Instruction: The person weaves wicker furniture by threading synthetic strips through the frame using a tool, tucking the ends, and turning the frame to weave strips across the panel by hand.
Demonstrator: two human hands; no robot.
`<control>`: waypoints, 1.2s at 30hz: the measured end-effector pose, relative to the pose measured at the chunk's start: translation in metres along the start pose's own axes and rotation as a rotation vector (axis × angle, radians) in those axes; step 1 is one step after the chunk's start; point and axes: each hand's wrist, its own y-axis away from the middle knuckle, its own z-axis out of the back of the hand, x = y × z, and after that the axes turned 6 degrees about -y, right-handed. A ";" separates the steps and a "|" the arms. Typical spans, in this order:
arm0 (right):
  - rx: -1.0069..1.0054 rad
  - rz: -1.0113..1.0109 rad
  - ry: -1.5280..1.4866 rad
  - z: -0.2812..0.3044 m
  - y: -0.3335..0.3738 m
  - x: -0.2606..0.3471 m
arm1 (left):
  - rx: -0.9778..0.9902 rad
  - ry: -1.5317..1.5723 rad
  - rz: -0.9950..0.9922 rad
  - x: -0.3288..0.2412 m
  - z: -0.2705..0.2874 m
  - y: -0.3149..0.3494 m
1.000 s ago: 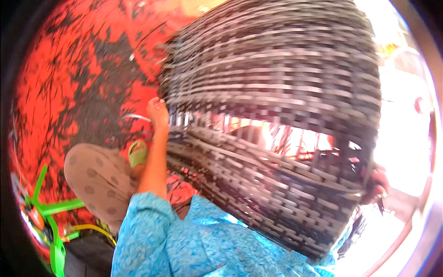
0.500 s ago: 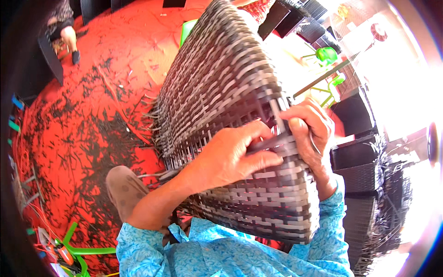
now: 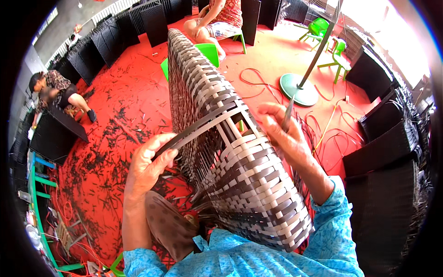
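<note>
A woven wicker panel [image 3: 258, 171] in mixed grey and brown flat strips stands slanted in front of me, its thick edge facing up. Near the middle of that edge is an unwoven gap where bare upright strips show. My left hand [image 3: 150, 164], on the panel's left, pinches a dark grey flat strip [image 3: 191, 134] that runs up to the gap. On the other side, my right hand [image 3: 288, 136] grips a slim pointed grey piece [image 3: 289, 115] sticking up from the fingers; whether it is a tool or a strip end I cannot tell.
Red sheeting [image 3: 134, 152] covers the floor, littered with dark scraps on the left. A pole on a round green base [image 3: 299, 90] stands beyond my right hand. Black woven panels [image 3: 378, 207] line the sides. One person [image 3: 226, 14] sits ahead; another [image 3: 57, 90] bends at far left.
My left hand has drawn away from the gap to the left with the strip. My right hand has come off the panel's edge. The view has tilted up, showing more of the room.
</note>
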 end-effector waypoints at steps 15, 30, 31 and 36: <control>0.097 -0.053 -0.065 0.018 0.003 -0.001 | 0.246 0.300 0.171 -0.054 -0.049 -0.055; 0.217 -0.010 -0.224 0.045 -0.033 -0.024 | 0.072 0.125 0.166 -0.039 -0.055 -0.079; 0.211 -0.008 -0.209 0.045 -0.034 -0.024 | 0.069 0.133 0.177 -0.037 -0.055 -0.080; 0.226 0.007 -0.259 0.047 -0.038 -0.030 | 0.079 0.117 0.175 -0.028 -0.051 -0.087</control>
